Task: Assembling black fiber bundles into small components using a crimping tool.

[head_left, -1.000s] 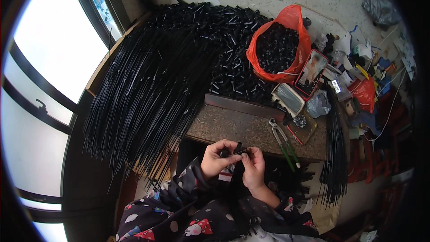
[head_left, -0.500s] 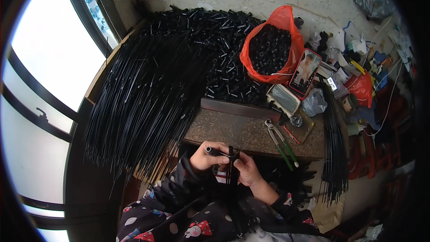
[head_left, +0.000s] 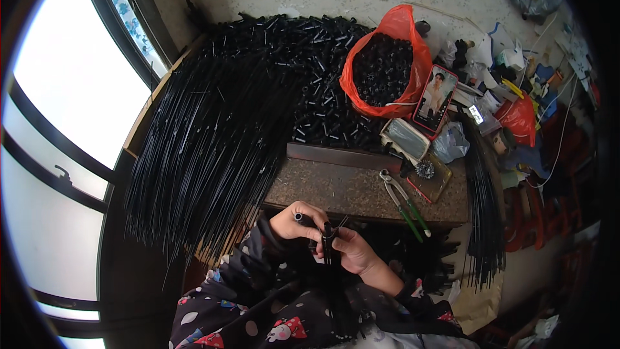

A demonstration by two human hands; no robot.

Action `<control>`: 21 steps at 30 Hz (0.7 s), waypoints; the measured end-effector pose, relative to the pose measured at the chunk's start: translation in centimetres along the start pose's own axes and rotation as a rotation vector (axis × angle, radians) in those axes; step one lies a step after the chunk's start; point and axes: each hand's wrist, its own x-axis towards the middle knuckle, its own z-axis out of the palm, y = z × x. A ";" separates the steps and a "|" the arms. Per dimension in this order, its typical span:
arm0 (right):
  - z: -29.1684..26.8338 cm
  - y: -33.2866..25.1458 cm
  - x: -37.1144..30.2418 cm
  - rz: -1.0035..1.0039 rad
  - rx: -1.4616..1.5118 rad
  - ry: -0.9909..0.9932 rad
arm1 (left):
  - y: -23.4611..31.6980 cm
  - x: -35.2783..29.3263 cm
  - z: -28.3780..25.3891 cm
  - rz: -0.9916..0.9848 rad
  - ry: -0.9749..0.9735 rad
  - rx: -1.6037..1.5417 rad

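My left hand [head_left: 294, 222] is closed around a short black tube [head_left: 302, 218], its hollow end pointing up and left. Close beside it, my right hand [head_left: 359, 255] pinches a dark upright piece [head_left: 328, 236] at the fingertips. That piece has a rounded top, and thin black rods hang below it, their lower ends lost against my dark patterned clothing. Fine wire-like tips [head_left: 343, 220] stick up by the right thumb. Fingers hide how the tube and the upright piece meet.
Long black rods [head_left: 194, 155] cover the table's left; short black tubes [head_left: 323, 100] are heaped behind. A red bag [head_left: 420, 58] holds ribbed black parts. Green-handled pliers [head_left: 400, 200], a phone [head_left: 436, 98] and a clear-topped box [head_left: 407, 137] lie right. Another rod bundle [head_left: 481, 220] hangs over the right edge.
The upright piece between my hands has dropped slightly and tilted, so its rounded top now shows. My hands have shifted a little left and closer together. The phone's picture has changed.
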 end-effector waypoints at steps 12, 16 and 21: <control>1.7 0.7 -0.9 -0.350 -0.131 0.344 | 2.4 3.9 2.2 -0.038 0.204 0.043; 1.4 0.6 -0.6 -0.323 -0.116 0.326 | 3.0 3.4 2.0 -0.152 0.363 0.069; 1.3 0.6 -0.5 -0.303 -0.121 0.276 | 4.3 2.7 2.2 -0.102 0.359 0.136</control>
